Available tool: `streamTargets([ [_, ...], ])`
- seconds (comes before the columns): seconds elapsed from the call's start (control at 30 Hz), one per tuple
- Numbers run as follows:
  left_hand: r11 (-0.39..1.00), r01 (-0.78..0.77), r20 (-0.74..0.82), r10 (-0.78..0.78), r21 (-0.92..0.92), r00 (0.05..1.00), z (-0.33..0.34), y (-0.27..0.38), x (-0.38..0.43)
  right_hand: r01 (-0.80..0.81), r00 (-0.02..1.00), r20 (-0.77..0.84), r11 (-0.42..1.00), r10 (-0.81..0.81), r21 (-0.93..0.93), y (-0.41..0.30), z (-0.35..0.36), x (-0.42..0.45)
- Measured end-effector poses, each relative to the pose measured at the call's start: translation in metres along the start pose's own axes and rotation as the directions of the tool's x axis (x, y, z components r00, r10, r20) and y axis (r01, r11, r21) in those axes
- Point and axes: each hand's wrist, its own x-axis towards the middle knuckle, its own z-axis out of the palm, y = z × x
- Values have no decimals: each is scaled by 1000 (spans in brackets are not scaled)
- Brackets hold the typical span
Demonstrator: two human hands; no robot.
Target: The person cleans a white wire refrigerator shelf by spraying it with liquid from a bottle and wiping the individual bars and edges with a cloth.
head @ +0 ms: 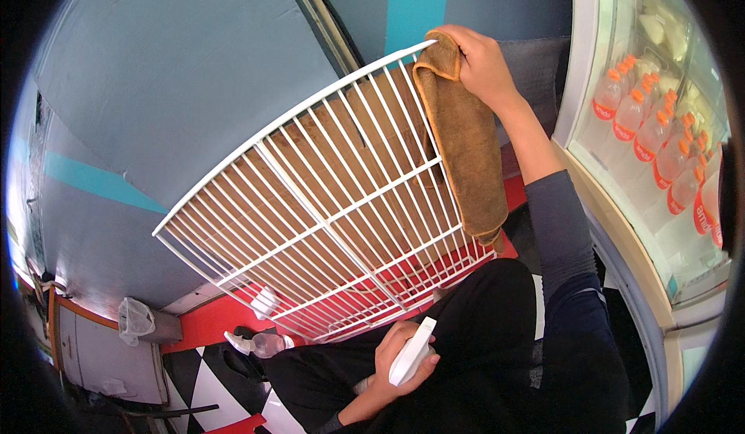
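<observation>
A white wire shelf stands tilted in front of me, its lower edge by my legs. My right hand grips its upper right corner through a brown cloth with orange edging, which hangs down along the shelf's right side. Near my lap my left hand is closed around a small white plastic object; what it is I cannot tell. A clear spray bottle with a white trigger head lies to the left, by my shoe.
Behind the shelf is brown cardboard against a grey-blue wall. At right stands a glass-fronted display fridge with several orange-capped bottles. A lined bin and a cabinet are at lower left. The floor is checkered.
</observation>
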Motion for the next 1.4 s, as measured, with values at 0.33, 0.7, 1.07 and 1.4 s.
streamTargets([
  [0.33,999,36,11,-36,-7,999,4,2,4,-454,866,-15,797,500,399,-14,23,-17],
  [0.7,999,43,31,-42,-16,999,5,6,6,-741,617,222,462,755,488,-13,21,-45],
  [1.07,1000,3,24,-3,13,1000,7,9,2,-816,563,303,459,769,351,-29,8,-118],
  [1.4,1000,-25,-18,26,14,999,9,13,-2,-840,336,419,67,843,538,-38,-3,-85],
])
